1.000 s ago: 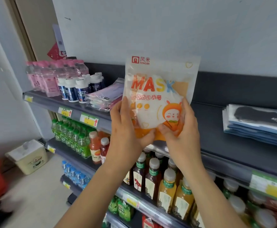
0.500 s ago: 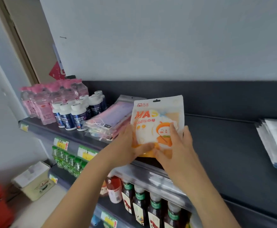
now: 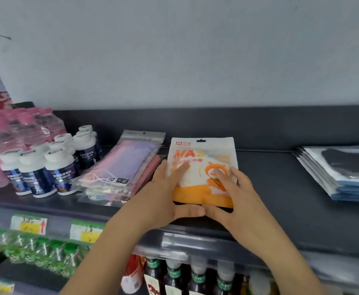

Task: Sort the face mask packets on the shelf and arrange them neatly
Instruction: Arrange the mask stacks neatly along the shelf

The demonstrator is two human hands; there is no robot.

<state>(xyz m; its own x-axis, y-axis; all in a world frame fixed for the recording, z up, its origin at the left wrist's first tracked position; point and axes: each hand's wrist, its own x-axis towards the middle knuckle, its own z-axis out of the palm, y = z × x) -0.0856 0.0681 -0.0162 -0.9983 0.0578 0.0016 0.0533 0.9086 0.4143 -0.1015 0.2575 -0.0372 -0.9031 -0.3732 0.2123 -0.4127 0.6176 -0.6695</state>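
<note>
Both hands rest on the orange packet (image 3: pixel 202 167). The left hand (image 3: pixel 168 194) and right hand (image 3: pixel 236 194) have their fingers straight and flat on its face, with the thumbs meeting along its near edge and nothing curled round it (whether the thumbs tuck under that edge I cannot tell). The packet lies flat on the top shelf (image 3: pixel 280 201), near the front lip. It sits between the pink stack (image 3: pixel 127 167) just to its left and the blue stack (image 3: pixel 334 173) well apart on the right. A dark edge shows under its near side, perhaps another packet.

To place it well, I judge the hands should press lightly, square the packet to the shelf front and clear of the pink stack, then lift straight off so the slick film does not slide. Both forearms reach up and forward from below, palms down, with the wrists a little bent. Bottles (image 3: pixel 53 167) stand further left.
</note>
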